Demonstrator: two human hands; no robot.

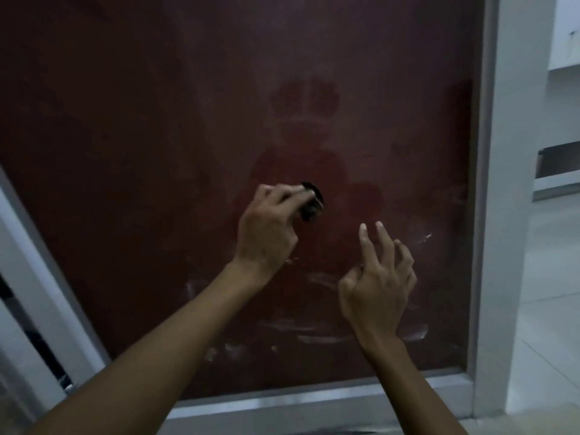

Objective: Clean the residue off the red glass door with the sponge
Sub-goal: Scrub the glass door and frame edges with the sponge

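At far left, a pale metal door frame (47, 277) runs diagonally down the edge of the red glass door (157, 136), which fills most of the view. The glass carries a dull haze, with a faint reflection of the person near its centre.

Left of centre, the left hand (266, 227) is raised against the glass. Its fingers are curled round a small dark sponge (312, 202) and hold it on the pane. The sponge protrudes from the upper right side of the fingers; only its dark edge and a lighter patch are visible.

Below both hands, whitish residue smears (314, 334) lie in roughly horizontal streaks across the lower glass, with smaller patches to the lower left of them.

Right of centre, the right hand (379, 277) is lifted in front of the glass and holds nothing. Two fingers are extended upward, the others loosely bent. Contact with the glass cannot be determined. A short bright streak (425, 237) marks the pane just to the right of this hand.

At right, the vertical frame member (483, 215) borders the glass, and a white tiled floor (546, 309) lies beyond it.
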